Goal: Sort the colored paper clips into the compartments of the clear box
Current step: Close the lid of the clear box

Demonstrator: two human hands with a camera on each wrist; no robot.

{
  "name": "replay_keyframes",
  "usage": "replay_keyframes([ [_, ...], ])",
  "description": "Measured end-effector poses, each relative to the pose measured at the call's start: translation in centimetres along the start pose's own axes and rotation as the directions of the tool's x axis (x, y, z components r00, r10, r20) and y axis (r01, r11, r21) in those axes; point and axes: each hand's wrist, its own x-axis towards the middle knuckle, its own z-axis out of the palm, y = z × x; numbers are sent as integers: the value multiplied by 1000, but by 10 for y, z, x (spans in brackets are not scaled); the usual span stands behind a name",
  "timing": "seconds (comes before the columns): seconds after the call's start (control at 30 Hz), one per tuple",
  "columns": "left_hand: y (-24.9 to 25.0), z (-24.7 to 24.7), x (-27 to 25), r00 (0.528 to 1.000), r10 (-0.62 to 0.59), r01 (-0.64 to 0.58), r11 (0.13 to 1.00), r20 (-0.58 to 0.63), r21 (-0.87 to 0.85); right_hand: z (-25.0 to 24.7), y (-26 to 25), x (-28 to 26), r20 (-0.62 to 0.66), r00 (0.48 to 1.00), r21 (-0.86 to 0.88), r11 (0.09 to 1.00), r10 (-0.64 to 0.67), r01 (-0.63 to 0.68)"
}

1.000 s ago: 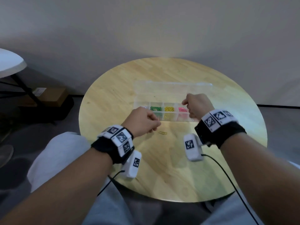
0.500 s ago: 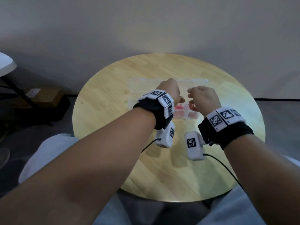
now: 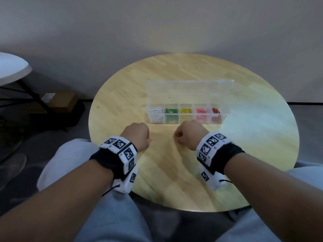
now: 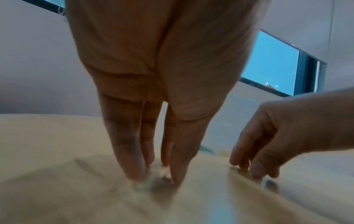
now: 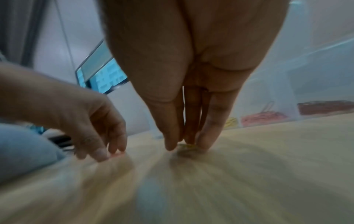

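- The round wooden counter (image 3: 157, 180) fills most of the head view, standing in front of a plain grey wall (image 3: 157, 23)
- A white tabletop (image 3: 10, 69) on dark legs shows at the far left, with a brown cardboard box (image 3: 59, 100) on the floor beneath it
- The person's grey trouser legs (image 3: 111, 215) show below the near edge of the counter
- The clear box (image 3: 188, 102) sits on the far half of the counter, its lid lying open flat behind it; five compartments run in a row from left to right
- The compartments hold, in order, white clips (image 3: 156, 111), green clips (image 3: 171, 111), yellow clips (image 3: 185, 111), pink clips (image 3: 200, 110) and red clips (image 3: 215, 110)
- The left hand (image 3: 138, 137) is just in front of the box, wrist banded with black-and-white markers; its fingers (image 4: 132, 159) are drawn close together, tips down on the wood around a small pale clip (image 4: 166, 172), blurred, so whether they pinch it cannot be told
- The right hand (image 3: 189, 133) is beside it, a little apart, also near the box front; its fingers (image 5: 170, 133) are narrowed to a point with tips on the wood around a small yellow clip (image 5: 188, 145), and a firm grip cannot be told
- In both wrist views the other hand appears at the side, its fingertips likewise touching the counter
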Motion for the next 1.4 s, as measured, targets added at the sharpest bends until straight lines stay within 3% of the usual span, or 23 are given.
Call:
replay_keyframes([
  [0.13, 9, 8, 0, 997, 78, -78, 993, 3, 86, 6, -8, 3, -23, 1000, -182, 983, 8, -12],
  [0.27, 22, 12, -6, 990, 143, -142, 973, 4, 182, 6, -1, -9, -49, 997, -229, 971, 56, -65],
  [0.33, 28, 15, -9, 988, 157, -157, 964, 17, 214, 1, 5, -14, -59, 994, -116, 988, 95, -101],
  [0.4, 33, 16, -10, 987, 157, -160, 964, 31, 213, -11, 11, -16, -167, 978, 98, 989, 125, -110],
  [0.53, 39, 19, -11, 990, 128, -138, 973, 66, 187, -42, 17, -7, -448, 872, 399, 917, 198, -3],
  [0.6, 42, 20, -11, 991, 115, -125, 977, 69, 172, -53, 19, -1, -500, 837, 430, 902, 222, 17],
  [0.7, 46, 12, -10, 994, 96, -100, 992, 58, 80, -55, 24, 8, -406, 897, 323, 946, 177, -40],
  [0.73, 49, 7, -10, 994, 100, -101, 995, 35, 24, -53, 25, 10, -364, 916, 291, 955, 170, -62],
  [0.8, 57, -9, -6, 989, 142, -146, 984, -51, -98, -46, 30, 9, -370, 906, 349, 935, 203, -67],
  [0.93, 90, -46, 7, 934, 234, -318, 889, -270, -330, -36, 48, -9, -482, 797, 605, 796, 364, 2],
  [1.03, 120, -59, 28, 884, 297, -427, 826, -360, -367, -31, 69, -26, -462, 764, 701, 714, 450, 4],
  [1.13, 137, -52, 52, 881, 321, -432, 845, -346, -316, -29, 90, -38, -440, 747, 738, 675, 498, -15],
  [1.27, 133, -34, 64, 909, 365, -405, 888, -202, -217, -40, 105, -50, -459, 732, 713, 700, 503, -34],
  [1.33, 124, -33, 59, 877, 394, -458, 860, -277, -226, -51, 105, -51, -500, 726, 663, 748, 472, -31],
  [1.4, 111, -38, 50, 795, 407, -537, 817, -450, -211, -62, 102, -45, -564, 723, 571, 821, 399, -8],
])
